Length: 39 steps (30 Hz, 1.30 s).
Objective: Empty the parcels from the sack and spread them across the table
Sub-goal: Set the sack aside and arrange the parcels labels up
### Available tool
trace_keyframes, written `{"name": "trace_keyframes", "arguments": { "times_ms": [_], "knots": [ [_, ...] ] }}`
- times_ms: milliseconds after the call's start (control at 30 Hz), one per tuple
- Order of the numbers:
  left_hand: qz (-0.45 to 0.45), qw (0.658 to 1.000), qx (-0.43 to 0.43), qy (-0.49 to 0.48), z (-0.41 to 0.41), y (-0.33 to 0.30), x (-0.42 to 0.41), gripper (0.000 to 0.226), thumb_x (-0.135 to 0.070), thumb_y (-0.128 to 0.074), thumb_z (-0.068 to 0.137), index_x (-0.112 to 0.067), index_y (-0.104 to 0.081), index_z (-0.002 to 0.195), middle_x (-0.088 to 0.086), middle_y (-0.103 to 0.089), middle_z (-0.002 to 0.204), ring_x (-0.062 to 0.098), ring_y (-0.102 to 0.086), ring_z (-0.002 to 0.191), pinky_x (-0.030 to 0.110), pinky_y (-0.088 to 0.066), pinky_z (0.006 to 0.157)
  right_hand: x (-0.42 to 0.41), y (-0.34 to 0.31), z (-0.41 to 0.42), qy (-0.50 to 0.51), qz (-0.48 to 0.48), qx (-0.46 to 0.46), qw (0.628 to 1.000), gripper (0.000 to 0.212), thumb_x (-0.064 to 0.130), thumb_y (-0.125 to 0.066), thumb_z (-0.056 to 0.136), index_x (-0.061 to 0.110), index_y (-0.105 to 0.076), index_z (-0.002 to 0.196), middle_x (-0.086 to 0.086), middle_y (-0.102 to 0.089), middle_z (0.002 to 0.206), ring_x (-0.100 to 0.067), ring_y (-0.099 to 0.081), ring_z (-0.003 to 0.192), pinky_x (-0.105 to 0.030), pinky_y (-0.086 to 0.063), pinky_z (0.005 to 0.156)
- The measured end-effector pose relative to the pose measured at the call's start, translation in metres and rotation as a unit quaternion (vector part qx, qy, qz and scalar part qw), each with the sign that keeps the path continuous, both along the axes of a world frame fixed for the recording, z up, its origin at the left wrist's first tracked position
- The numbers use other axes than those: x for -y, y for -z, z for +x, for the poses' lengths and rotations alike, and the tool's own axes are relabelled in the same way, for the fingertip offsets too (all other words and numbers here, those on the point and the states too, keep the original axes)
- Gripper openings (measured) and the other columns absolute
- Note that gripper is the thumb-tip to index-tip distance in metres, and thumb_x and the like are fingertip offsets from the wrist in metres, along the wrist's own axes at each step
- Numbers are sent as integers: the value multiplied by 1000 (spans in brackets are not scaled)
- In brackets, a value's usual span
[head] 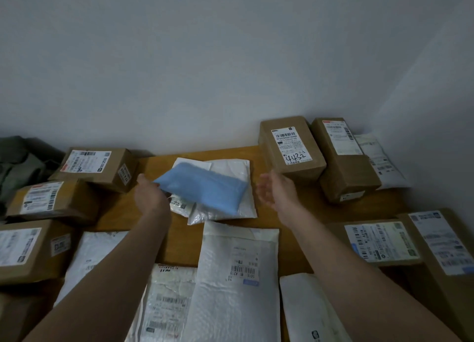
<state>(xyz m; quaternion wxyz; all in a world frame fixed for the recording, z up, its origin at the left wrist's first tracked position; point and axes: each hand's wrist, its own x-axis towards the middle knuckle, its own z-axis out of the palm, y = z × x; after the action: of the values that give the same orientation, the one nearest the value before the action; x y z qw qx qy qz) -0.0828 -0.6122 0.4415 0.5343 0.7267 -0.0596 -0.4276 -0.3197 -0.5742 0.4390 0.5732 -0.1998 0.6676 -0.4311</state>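
While left hand (148, 195) grips blue parcel (205, 188), right hand (274, 190) spreads empty

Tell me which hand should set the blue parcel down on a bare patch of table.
Left. The left hand already grips the blue parcel by its near corner above the white mailers. The right hand hangs open beside it, holding nothing.

A plain parcel-sorting room: labelled cardboard boxes (291, 146) and white mailers (237, 277) cover a wooden table (179, 229) against bare white walls (205, 59).
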Motion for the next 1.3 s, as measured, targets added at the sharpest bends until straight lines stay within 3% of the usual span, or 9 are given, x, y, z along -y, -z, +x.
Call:
{"name": "trace_keyframes", "arguments": {
  "times_ms": [100, 300, 433, 633, 733, 900, 1100, 1200, 1300],
  "knots": [
    [24, 999, -41, 27, -2, 11, -7, 48, -34, -60, 88, -13, -48, 129, 7, -60, 116, 24, -65, 92, 31, -56, 67, -12, 7, 1, -114, 81, -2, 990, 20, 35, -46, 100, 21, -53, 111, -5, -62, 112, -17, -62, 96, -32, -54, 81],
    [113, 978, -89, 153, -10, 22, -18, 56, -28, -62, 89, -15, -38, 139, 12, -48, 124, 30, -60, 102, 36, -54, 80, -26, 26, 7, -197, 106, -3, 975, 43, 37, -48, 99, 25, -41, 140, -1, -50, 132, -18, -56, 111, -35, -50, 93],
    [158, 954, -92, 239, -16, 36, -20, 38, -24, -63, 90, -13, -44, 121, 16, -55, 123, 30, -59, 105, 36, -52, 85, -23, 27, 14, -237, 87, 7, 967, 45, 36, -50, 98, 32, -40, 142, 4, -45, 139, -18, -50, 121, -37, -46, 99],
    [108, 953, -128, 253, -25, 45, -22, 29, -8, -64, 88, -10, -55, 116, 10, -61, 108, 20, -59, 80, 29, -48, 63, -18, 29, 18, -277, 99, 22, 955, 49, 35, -56, 96, 27, -42, 142, 3, -49, 137, -18, -50, 121, -37, -44, 103],
    [46, 964, -117, 234, -29, 36, -18, 28, -1, -57, 90, -9, -55, 117, 10, -61, 112, 22, -60, 88, 31, -51, 68, -16, 29, 16, -274, 96, 27, 957, 48, 40, -55, 95, 24, -44, 139, 3, -51, 133, -18, -51, 118, -38, -45, 103],
    [-42, 975, 76, 203, -42, -2, -21, 21, -11, -61, 90, -18, -55, 109, 4, -61, 105, 22, -60, 96, 37, -53, 81, -13, 21, 11, -174, 78, 3, 982, 39, 37, -50, 98, 16, -51, 131, -3, -59, 121, -18, -57, 109, -35, -50, 95],
    [-167, 886, 268, 340, -45, -41, -36, 13, -6, -64, 81, -14, -64, 92, 4, -55, 72, 12, -51, 65, 17, -43, 57, -9, 0, -7, 66, 31, 12, 997, 31, 40, -37, 102, 18, -56, 113, -8, -62, 119, -24, -60, 110, -37, -49, 94],
    [-191, 843, 238, 443, -40, -47, -45, 23, -17, -52, 75, -7, -73, 81, 5, -58, 65, 9, -48, 59, 15, -39, 52, -9, -5, -20, 154, 31, -6, 988, 44, 47, -29, 102, 18, -57, 119, -10, -62, 122, -25, -59, 113, -42, -45, 100],
    [-145, 855, 218, 448, -37, -42, -51, 30, -21, -49, 77, -4, -74, 78, 8, -57, 64, 14, -49, 63, 22, -41, 56, -14, -8, -34, 170, 57, -42, 983, 52, 44, -26, 103, 9, -55, 128, -9, -61, 119, -24, -57, 103, -37, -45, 91]
  ]
}}
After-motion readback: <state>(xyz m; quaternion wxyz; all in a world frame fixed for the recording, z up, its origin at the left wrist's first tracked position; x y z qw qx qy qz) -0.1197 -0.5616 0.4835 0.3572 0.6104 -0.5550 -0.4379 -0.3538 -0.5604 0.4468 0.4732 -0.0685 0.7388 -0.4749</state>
